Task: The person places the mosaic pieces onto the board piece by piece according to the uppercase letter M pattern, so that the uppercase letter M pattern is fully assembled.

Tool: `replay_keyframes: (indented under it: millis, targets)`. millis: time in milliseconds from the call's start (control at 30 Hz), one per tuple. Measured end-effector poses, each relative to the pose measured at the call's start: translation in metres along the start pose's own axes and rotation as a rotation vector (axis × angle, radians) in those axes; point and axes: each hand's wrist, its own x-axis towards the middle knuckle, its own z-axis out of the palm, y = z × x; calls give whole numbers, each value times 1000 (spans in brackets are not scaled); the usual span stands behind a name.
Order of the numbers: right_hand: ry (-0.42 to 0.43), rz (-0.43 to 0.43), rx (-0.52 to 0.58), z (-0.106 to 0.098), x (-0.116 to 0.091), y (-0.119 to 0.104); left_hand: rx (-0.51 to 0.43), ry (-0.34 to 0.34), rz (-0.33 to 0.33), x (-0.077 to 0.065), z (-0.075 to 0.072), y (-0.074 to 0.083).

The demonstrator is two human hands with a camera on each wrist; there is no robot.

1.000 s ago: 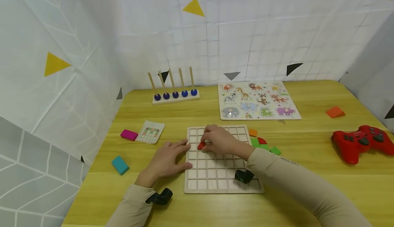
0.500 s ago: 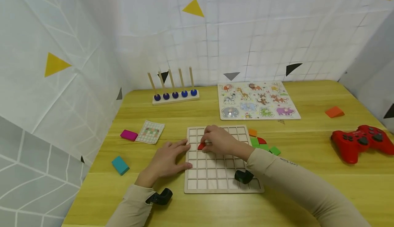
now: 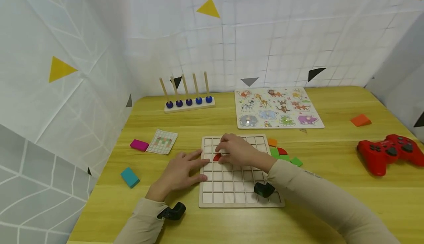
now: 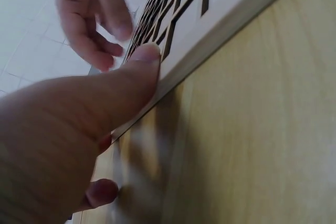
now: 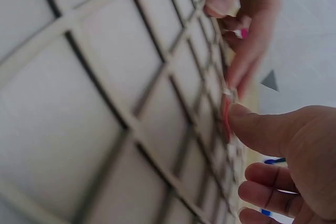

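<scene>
A red quarter-circle piece [image 3: 216, 157] lies in a cell in the upper left part of the wooden grid board [image 3: 212, 205]. My right hand [image 3: 236, 150] hovers over it, index finger and thumb spread apart. In the right wrist view the thumb tip is at the red piece [image 5: 227, 119]; whether it touches cannot be told. My left hand [image 3: 179, 172] rests at the board's left edge. Its thumb [image 4: 144, 59] lies on the rim, and one fingertip reaches over the grid near the red piece.
Right of the board lie several green pieces [image 3: 284, 158], a red piece [image 3: 282, 151] and an orange block [image 3: 272, 142]. A pattern card [image 3: 162, 141], magenta block [image 3: 139, 145] and teal block [image 3: 130, 177] lie left. Behind are a peg stand [image 3: 190, 106] and animal puzzle [image 3: 278, 108]; a red gamepad [image 3: 391, 152] lies right.
My right index finger and thumb have eased slightly away from the red quarter-circle, which now sits in its cell. One left finger has stretched further over the board toward it.
</scene>
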Motion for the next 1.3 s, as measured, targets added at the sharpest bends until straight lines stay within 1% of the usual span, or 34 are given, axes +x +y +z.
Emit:
replay_keyframes:
  millis: [67, 133, 200, 267, 333, 400, 467, 533, 633, 733, 833, 933, 1033, 1167, 1233, 1300]
  targets:
    - [41, 12, 22, -11, -7, 7, 2, 3, -5, -1, 1, 0]
    - [91, 51, 48, -24, -19, 20, 1, 7, -15, -2, 1, 1]
    - [137, 111, 47, -38, -33, 40, 1, 4, -31, -4, 0, 2]
    - [143, 197, 34, -49, -48, 61, -5, 2, -51, -6, -1, 2]
    - [112, 279, 24, -55, -61, 78, -8, 2, -68, -8, -3, 1]
    - [60, 333, 35, -57, -69, 90, -17, 0, -80, -10, -3, 1]
    - [6, 380, 53, -55, -75, 96, -24, -1, -83, -11, -4, 0]
    - [-29, 400, 56, -52, -79, 99, -30, -3, -80, -11, -3, 0]
    - [-43, 405, 15, -48, -83, 102, -32, -4, -73, -10, -3, 1]
    - [-31, 390, -35, -44, -86, 104, -27, -2, -69, -8, -2, 3]
    - [-17, 394, -49, -44, -90, 107, -13, 0, -78, -7, -2, 3]
    - [4, 379, -53, -44, -93, 109, 4, 4, -97, -8, -1, 2]
    - [33, 312, -54, -48, -97, 106, 10, 10, -103, -8, -2, -1]
    - [21, 197, -49, -52, -104, 98, 0, 13, -95, -7, -3, -4]
    - [4, 170, -53, -52, -107, 95, -4, 10, -94, -6, -3, -5]
    - [1, 173, -75, -51, -108, 94, -5, 8, -91, -5, -2, -6]
